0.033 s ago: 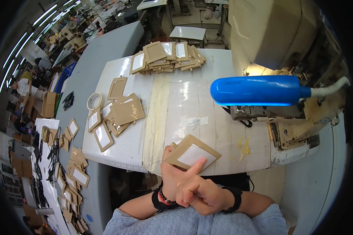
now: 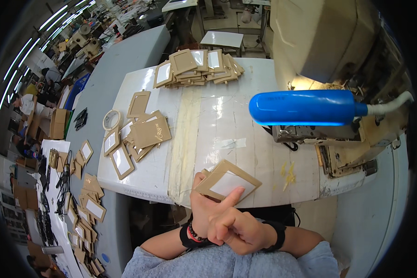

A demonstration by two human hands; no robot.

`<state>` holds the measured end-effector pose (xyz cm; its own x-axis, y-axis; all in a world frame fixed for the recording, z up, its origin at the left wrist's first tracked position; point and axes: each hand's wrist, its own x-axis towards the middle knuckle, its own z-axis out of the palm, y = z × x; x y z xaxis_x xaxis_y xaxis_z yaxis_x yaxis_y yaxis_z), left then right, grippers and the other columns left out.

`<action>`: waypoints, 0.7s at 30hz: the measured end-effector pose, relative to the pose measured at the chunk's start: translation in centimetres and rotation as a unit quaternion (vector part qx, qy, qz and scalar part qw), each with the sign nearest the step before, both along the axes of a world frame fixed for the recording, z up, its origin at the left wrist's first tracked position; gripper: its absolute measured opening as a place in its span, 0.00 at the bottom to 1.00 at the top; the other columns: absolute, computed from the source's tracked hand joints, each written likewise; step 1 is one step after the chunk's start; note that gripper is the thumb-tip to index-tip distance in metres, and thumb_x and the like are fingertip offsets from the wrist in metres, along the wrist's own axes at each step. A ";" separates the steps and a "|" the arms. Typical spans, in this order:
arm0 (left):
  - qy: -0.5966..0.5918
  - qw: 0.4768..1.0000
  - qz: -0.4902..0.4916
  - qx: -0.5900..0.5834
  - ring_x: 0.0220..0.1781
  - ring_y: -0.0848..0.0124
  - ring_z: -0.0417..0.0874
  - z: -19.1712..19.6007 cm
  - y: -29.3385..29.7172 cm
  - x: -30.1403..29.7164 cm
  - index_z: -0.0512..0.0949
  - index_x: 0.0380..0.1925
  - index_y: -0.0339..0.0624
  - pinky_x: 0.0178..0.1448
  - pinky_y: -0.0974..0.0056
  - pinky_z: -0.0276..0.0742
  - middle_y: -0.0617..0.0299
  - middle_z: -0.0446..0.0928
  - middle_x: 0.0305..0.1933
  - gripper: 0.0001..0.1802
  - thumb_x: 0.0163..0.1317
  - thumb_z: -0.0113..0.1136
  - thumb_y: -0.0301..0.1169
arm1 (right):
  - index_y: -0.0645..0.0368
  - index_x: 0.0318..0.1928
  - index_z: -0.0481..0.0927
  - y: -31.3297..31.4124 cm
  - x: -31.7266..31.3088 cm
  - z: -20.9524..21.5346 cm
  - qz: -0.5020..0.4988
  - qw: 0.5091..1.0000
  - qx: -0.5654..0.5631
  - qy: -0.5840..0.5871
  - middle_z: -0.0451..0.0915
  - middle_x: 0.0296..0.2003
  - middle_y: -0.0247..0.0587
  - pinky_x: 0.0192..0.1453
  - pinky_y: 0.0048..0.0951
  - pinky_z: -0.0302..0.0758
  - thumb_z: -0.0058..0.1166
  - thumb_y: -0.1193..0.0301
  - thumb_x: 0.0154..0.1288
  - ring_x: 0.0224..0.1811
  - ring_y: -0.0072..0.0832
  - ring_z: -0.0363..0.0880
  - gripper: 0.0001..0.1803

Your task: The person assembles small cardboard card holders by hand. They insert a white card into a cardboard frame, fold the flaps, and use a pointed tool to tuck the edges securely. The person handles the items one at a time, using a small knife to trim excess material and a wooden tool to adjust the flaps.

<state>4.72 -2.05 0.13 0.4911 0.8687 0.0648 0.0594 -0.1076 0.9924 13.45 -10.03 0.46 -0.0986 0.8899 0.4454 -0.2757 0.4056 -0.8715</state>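
A tan badge holder (image 2: 236,183) with a white window is held tilted above the front edge of the sewing table. My left hand (image 2: 204,204) grips it, fingers behind its left side and thumb across the window. Crossed in front of the left wrist is my right hand (image 2: 238,229), its fingers curled closed; whatever lies inside them, if anything, is hidden. More tan badge holders (image 2: 148,134) lie loose on the table's left side, one with gold lettering on its cover. At the back, a bigger pile of badge holders (image 2: 197,65) is stacked.
A sewing machine (image 2: 319,41) stands at the right, with a blue lamp (image 2: 301,107) reaching over the table. A tape roll (image 2: 111,120) lies by the loose holders. Yellow scraps (image 2: 288,175) lie right of my hands. Further holders (image 2: 93,208) cover the grey side bench.
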 end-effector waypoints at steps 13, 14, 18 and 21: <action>-0.121 0.989 0.028 -0.075 0.41 0.77 0.78 -2.1 -0.4 0.3 0.65 0.42 0.35 0.39 0.73 0.77 0.59 0.74 0.42 0.21 0.56 0.68 0.23 | 0.63 0.41 0.67 1.2 4.2 0.3 -0.335 0.908 -0.176 -0.182 0.79 0.40 0.51 0.43 0.29 0.75 0.43 0.79 0.72 0.39 0.35 0.80 0.01; -0.102 0.991 0.020 -0.079 0.41 0.77 0.78 -1.9 -0.5 0.3 0.65 0.42 0.35 0.40 0.73 0.77 0.59 0.74 0.42 0.21 0.55 0.69 0.23 | 0.63 0.39 0.70 1.2 4.0 -0.2 -0.378 0.886 -0.153 -0.221 0.77 0.37 0.53 0.39 0.33 0.75 0.47 0.81 0.68 0.36 0.42 0.80 0.02; -0.074 0.994 -0.030 -0.079 0.43 0.78 0.77 -1.3 -0.5 0.4 0.65 0.44 0.35 0.44 0.72 0.76 0.59 0.75 0.43 0.21 0.59 0.66 0.27 | 0.64 0.39 0.70 1.6 4.5 -0.6 -0.420 0.853 -0.129 -0.280 0.74 0.32 0.51 0.38 0.39 0.73 0.48 0.85 0.62 0.35 0.48 0.77 0.06; -0.131 0.975 -0.069 -0.167 0.42 0.78 0.76 -2.0 0.2 -0.3 0.65 0.48 0.34 0.44 0.72 0.75 0.60 0.75 0.42 0.19 0.65 0.60 0.33 | 0.64 0.39 0.70 1.8 5.0 -0.5 -0.424 0.842 -0.130 -0.306 0.75 0.33 0.52 0.39 0.40 0.73 0.47 0.85 0.61 0.35 0.48 0.76 0.07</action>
